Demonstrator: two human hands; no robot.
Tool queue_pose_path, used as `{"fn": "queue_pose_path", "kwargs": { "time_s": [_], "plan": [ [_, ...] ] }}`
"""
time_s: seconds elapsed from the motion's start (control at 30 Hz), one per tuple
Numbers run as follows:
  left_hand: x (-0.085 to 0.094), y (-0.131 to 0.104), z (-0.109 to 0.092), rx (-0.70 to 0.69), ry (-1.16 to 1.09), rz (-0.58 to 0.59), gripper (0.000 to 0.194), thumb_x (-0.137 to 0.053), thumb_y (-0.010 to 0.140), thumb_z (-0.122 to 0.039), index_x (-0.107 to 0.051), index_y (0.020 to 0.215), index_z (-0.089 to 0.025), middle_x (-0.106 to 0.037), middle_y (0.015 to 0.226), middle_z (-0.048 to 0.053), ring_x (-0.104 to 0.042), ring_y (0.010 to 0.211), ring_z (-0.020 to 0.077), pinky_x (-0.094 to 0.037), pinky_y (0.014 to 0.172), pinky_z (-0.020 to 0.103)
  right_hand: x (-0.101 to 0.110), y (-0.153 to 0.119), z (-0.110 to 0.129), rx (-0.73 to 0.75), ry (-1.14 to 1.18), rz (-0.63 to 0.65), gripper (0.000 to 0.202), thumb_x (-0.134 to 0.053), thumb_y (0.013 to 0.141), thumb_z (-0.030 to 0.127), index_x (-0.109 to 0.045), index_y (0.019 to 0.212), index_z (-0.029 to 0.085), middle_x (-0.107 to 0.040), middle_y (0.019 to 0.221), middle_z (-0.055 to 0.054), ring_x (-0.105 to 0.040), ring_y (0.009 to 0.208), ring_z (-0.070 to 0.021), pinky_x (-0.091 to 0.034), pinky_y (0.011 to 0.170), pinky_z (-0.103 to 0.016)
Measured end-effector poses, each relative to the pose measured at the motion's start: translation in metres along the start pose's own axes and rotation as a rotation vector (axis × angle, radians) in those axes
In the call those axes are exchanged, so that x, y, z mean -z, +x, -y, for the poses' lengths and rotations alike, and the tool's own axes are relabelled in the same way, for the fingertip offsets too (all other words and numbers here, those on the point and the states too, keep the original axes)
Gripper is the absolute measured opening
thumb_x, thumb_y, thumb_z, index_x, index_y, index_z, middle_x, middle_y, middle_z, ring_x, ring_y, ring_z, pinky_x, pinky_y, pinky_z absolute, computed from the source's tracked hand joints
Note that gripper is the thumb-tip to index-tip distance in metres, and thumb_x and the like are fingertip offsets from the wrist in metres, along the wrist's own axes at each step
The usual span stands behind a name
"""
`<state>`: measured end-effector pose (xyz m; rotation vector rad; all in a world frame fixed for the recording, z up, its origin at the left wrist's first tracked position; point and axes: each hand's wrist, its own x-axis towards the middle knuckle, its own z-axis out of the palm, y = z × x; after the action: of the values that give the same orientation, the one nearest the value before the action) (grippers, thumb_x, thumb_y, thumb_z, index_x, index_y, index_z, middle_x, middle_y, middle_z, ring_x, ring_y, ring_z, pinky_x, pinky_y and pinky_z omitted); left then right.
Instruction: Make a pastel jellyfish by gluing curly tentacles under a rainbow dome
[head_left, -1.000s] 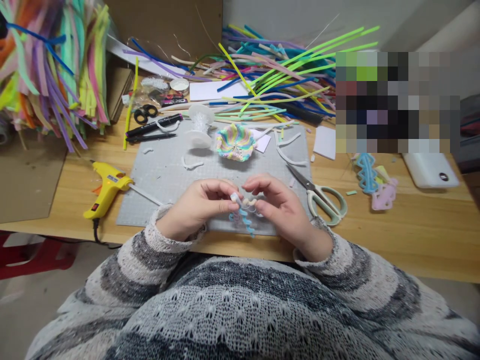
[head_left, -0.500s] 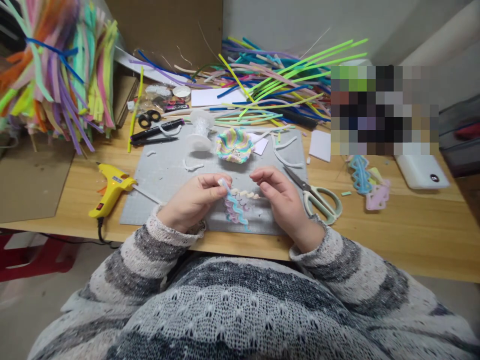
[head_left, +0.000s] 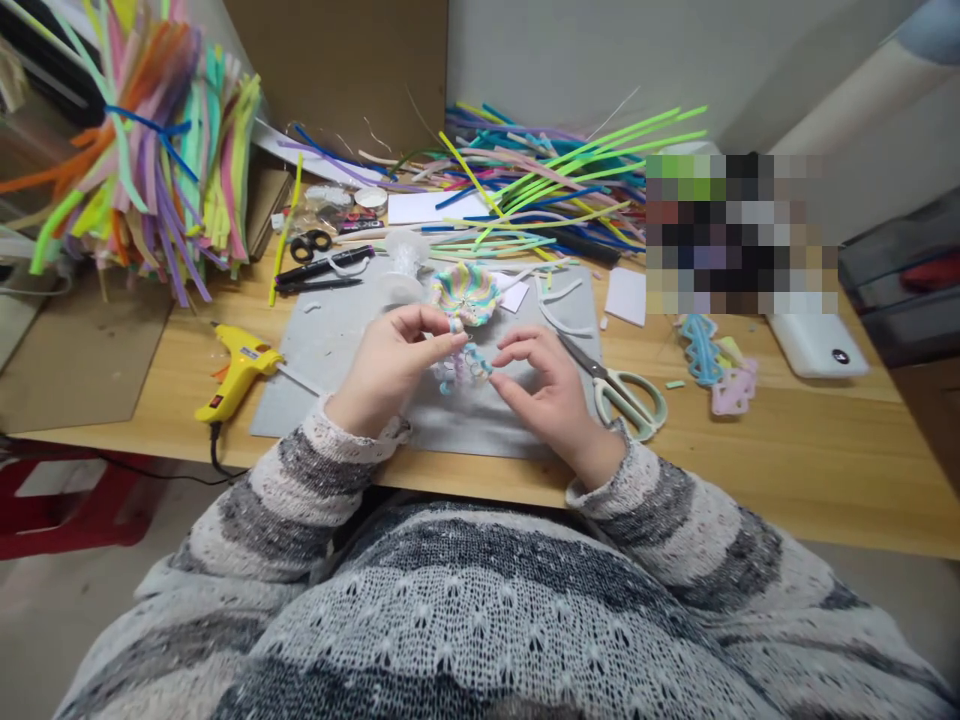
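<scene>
1. The grip of the left hand (head_left: 394, 365) pinches the top end of a wavy craft piece (head_left: 471, 365) between thumb and forefinger. The grip of the right hand (head_left: 551, 395) is spread, thumb and fingers parted, close beside the piece's free side; whether a fingertip touches it, I cannot tell.
2. The piece lies between the hands, below and to the right of the left pinch, with its blue and lilac curls fanning toward the right fingertips. Its long axis is hard to settle among the bunched strands. The left hand is nearer, being in contact.
3. Beneath is a grey mat (head_left: 465, 430) on the wooden bench (head_left: 750, 490). Scissors (head_left: 598, 370) lie just right of the right hand; a yellow glue gun (head_left: 238, 370) lies left of the mat, its sticker too small to read.
4. Just past the left fingertips is a striped, ruffled dish (head_left: 466, 293), with a clear spool (head_left: 405, 265) beside it.
5. Farther off, a dark packet (head_left: 362, 227) bears illegible lettering. At far right, a white device (head_left: 806, 335) shows a round black emblem, also unreadable.
6. Loose pipe cleaners (head_left: 540, 190) line the back.
</scene>
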<state>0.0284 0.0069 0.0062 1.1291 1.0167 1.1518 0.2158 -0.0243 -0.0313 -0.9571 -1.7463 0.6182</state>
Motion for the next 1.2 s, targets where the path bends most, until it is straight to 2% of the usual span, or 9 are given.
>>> {"fn": "queue_pose_path", "kwargs": {
  "time_s": [0.17, 0.27, 0.37, 0.6, 0.87, 1.2],
  "plan": [
    [-0.013, 0.007, 0.0, -0.019, 0.012, -0.082, 0.026, -0.085, 0.058, -0.027, -0.066, 0.071, -0.016, -0.064, 0.072, -0.002, -0.057, 0.068, 0.0111, -0.043, 0.068, 0.025, -0.003, -0.004, 0.002, 0.036, -0.195, -0.042, 0.01, -0.066, 0.083, 0.027, -0.065, 0.094, 0.027, -0.059, 0.101, -0.003, -0.057, 0.099, -0.0215, -0.04, 0.092, -0.043],
    [-0.015, 0.01, 0.007, 0.005, -0.03, -0.104, 0.028, -0.086, 0.056, -0.027, -0.065, 0.07, -0.016, -0.065, 0.071, -0.002, -0.058, 0.067, 0.0106, -0.043, 0.068, 0.025, -0.004, -0.005, 0.0, 0.007, -0.279, -0.087, 0.012, -0.066, 0.084, 0.028, -0.066, 0.096, 0.027, -0.06, 0.101, -0.003, -0.057, 0.098, -0.0218, -0.038, 0.091, -0.043],
    [-0.014, 0.011, 0.014, 0.054, -0.101, -0.087, 0.029, -0.086, 0.055, -0.026, -0.064, 0.069, -0.015, -0.065, 0.07, -0.002, -0.057, 0.065, 0.0096, -0.043, 0.067, 0.024, -0.005, -0.005, -0.001, -0.02, -0.329, -0.067, 0.011, -0.065, 0.084, 0.029, -0.067, 0.095, 0.028, -0.061, 0.1, -0.003, -0.057, 0.097, -0.0218, -0.036, 0.09, -0.042],
    [-0.013, 0.007, 0.019, 0.085, -0.118, -0.02, 0.025, -0.085, 0.059, -0.023, -0.063, 0.069, -0.016, -0.063, 0.069, -0.004, -0.054, 0.063, 0.0078, -0.042, 0.064, 0.022, -0.006, -0.005, 0.0, -0.04, -0.341, -0.009, 0.007, -0.065, 0.084, 0.029, -0.067, 0.09, 0.026, -0.061, 0.097, -0.003, -0.056, 0.093, -0.0215, -0.035, 0.085, -0.041],
    [-0.013, 0.006, 0.016, 0.043, -0.006, -0.07, 0.026, -0.085, 0.057, -0.025, -0.064, 0.069, -0.016, -0.06, 0.069, -0.003, -0.053, 0.064, 0.0093, -0.041, 0.062, 0.024, -0.003, -0.002, 0.003, -0.017, -0.299, -0.034, 0.001, -0.065, 0.083, 0.025, -0.064, 0.083, 0.025, -0.06, 0.093, -0.001, -0.058, 0.092, -0.0201, -0.035, 0.085, -0.039],
    [-0.01, 0.007, 0.013, 0.104, -0.034, -0.007, 0.027, -0.087, 0.055, -0.027, -0.065, 0.066, -0.015, -0.062, 0.067, -0.002, -0.054, 0.063, 0.0098, -0.042, 0.065, 0.024, 0.003, 0.001, 0.005, -0.057, -0.324, -0.065, 0.004, -0.064, 0.082, 0.022, -0.063, 0.084, 0.025, -0.061, 0.096, -0.002, -0.059, 0.096, -0.0216, -0.034, 0.086, -0.04]
  ]
}}
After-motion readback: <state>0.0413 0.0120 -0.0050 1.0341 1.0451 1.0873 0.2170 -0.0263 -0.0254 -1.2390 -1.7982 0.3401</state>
